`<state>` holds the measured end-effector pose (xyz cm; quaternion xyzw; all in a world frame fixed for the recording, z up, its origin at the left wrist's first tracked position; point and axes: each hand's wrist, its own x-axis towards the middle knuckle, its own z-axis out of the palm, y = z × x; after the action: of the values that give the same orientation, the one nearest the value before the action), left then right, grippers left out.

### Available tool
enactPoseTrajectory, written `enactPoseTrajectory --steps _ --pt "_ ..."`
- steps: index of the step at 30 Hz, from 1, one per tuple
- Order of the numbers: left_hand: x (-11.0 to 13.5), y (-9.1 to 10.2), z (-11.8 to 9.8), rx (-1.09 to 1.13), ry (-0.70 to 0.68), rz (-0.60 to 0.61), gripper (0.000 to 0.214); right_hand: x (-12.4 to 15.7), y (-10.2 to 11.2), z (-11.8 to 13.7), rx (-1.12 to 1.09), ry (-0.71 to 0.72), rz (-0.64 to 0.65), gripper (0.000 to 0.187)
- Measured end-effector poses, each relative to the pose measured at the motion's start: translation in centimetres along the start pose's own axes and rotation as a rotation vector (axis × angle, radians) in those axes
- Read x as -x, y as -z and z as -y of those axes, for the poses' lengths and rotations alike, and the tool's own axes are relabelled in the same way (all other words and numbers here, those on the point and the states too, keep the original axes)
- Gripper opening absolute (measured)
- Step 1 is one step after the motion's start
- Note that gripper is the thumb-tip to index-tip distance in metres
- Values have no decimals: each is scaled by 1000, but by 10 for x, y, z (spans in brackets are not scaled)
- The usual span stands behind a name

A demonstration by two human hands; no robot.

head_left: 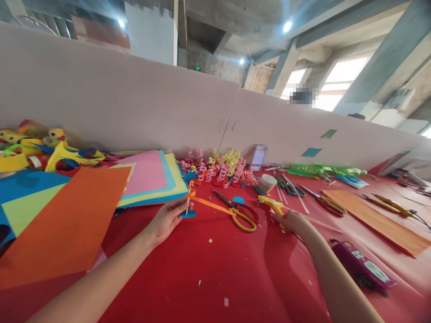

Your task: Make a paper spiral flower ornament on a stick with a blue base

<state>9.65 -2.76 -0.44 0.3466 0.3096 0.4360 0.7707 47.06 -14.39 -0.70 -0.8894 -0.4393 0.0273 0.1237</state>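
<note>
My left hand [170, 220] is closed on a thin pale stick [187, 205] standing upright, with a blue paper disc [189, 215] at its foot. An orange paper strip [212, 206] loops around the stick near the top, and its long free end trails right towards the scissors [249, 229]. My right hand [291, 221] grips a yellow glue gun [273, 205], its nozzle pointing left, low over the red table. Between my hands lie those scissors, with red and yellow handles, and another blue paper disc [239, 200] is partly behind them.
Coloured paper sheets [148, 175] and an orange sheet [72, 215] are stacked left. Curly paper pieces [222, 172] stand behind. A paper cup [268, 183], clear sticks, other scissors [325, 202], orange paper [380, 220] and a purple B-8 device [363, 267] are right. A white partition [117, 98] borders the back.
</note>
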Motion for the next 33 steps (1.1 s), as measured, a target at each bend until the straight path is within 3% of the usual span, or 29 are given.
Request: enactPoseTrajectory --steps 5,7,10,11,15,21,27,30,33 --pt "-1 0 -1 28 14 -9 30 9 1 5 -307 -61 130 31" --pt "-2 0 -1 37 18 -9 30 21 10 14 -496 -44 157 28" --pt "-3 1 1 50 18 -3 29 45 32 38 -987 13 244 39" --pt "-3 2 1 55 16 1 28 54 39 49 -1031 34 283 41" --pt "-2 2 2 72 13 9 27 84 55 97 -1000 172 419 45" --pt "-1 1 1 90 19 12 25 112 34 151 -953 352 457 44" --pt "-2 3 2 143 40 37 21 112 14 164 -812 427 368 33" --pt "-2 3 3 160 51 53 21 110 12 165 -793 462 353 33" --pt "-2 4 4 155 50 59 21 112 14 169 -661 530 250 26"
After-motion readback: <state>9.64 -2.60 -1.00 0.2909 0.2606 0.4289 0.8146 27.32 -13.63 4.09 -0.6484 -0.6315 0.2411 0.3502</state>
